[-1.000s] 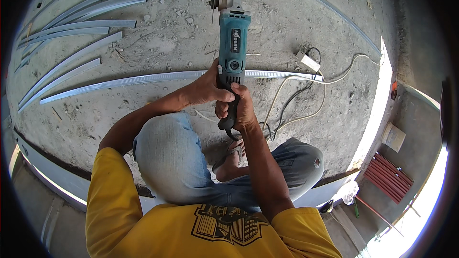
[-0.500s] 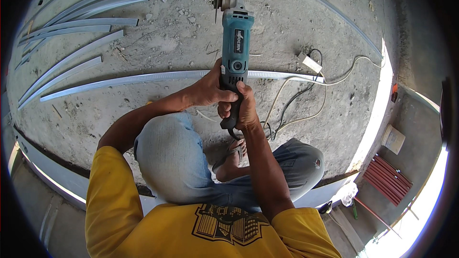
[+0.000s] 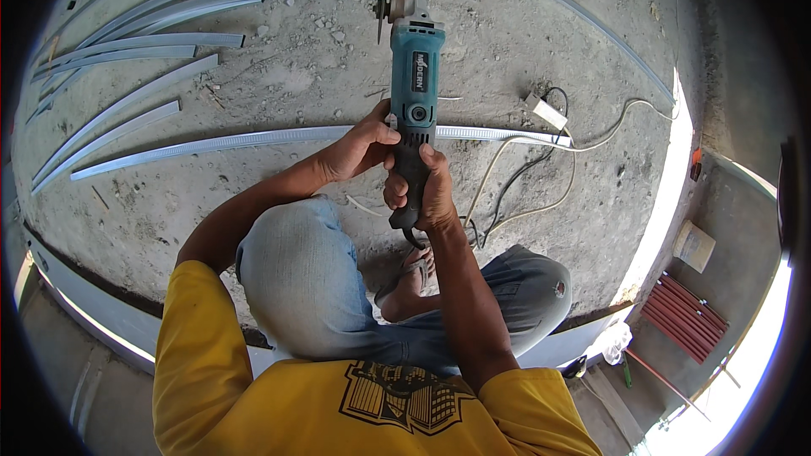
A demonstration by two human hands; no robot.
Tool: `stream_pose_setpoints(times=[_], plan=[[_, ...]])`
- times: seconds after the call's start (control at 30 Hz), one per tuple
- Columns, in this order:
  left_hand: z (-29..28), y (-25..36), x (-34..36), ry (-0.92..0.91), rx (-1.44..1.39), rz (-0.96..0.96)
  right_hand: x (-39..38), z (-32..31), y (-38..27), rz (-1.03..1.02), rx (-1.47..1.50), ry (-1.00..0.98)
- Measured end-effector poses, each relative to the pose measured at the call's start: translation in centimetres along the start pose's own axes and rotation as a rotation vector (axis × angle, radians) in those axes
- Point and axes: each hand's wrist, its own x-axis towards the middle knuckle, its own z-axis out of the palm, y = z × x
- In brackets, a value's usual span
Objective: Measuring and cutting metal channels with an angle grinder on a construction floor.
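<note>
The right hand (image 3: 433,190) is wrapped around the dark handle of an angle grinder (image 3: 428,101), with its thumb along the top and the fingers curled in from the left. The left hand (image 3: 359,154) is at the left side of the same tool, a little farther along it. Its thumb tip rests against the dark casing, but the other fingers go partly out of sight, so I cannot tell whether this hand grips or only touches.

The grinder is held in the middle of the scene, in front of the knees, with its handle near to the person and its metal head far. A thin disc (image 3: 382,21) stands edge-on at the left of the head. A short black cord (image 3: 412,238) comes out from the near end.

Beyond the hands, a long metal strip (image 3: 228,143) lies across the dusty floor (image 3: 287,76) from left to right, and the tool covers a part of it. More metal strips (image 3: 160,42) lie at the far left. On the right there is a white socket block (image 3: 547,111), near a pale cable (image 3: 621,122). Farther to the right, a bundle of red bars (image 3: 684,317) lies near a whitish container (image 3: 693,246).
</note>
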Motion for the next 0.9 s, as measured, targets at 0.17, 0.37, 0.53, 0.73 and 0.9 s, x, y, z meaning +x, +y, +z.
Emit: stream_pose_setpoints(times=[0.17,0.37,0.53,0.73,0.9], plan=[[-0.6,0.6,1.4,-0.004,-0.096,-0.052,-0.1,-0.5,0.2,0.018,0.025,-0.015],[-0.9,1.5,1.9,-0.024,0.007,-0.043,0.0,-0.5,0.4,0.031,0.029,0.010],[-0.6,1.5,1.2,-0.036,0.310,-0.064,0.2,-0.5,0.6,0.037,0.003,0.028],[0.8,0.3,-0.4,0.002,0.321,-0.024,0.2,-0.3,0.4,0.033,0.029,0.056],[1.3,-0.1,-0.7,0.000,0.227,-0.048,0.3,-0.7,0.8,0.027,0.017,0.066]])
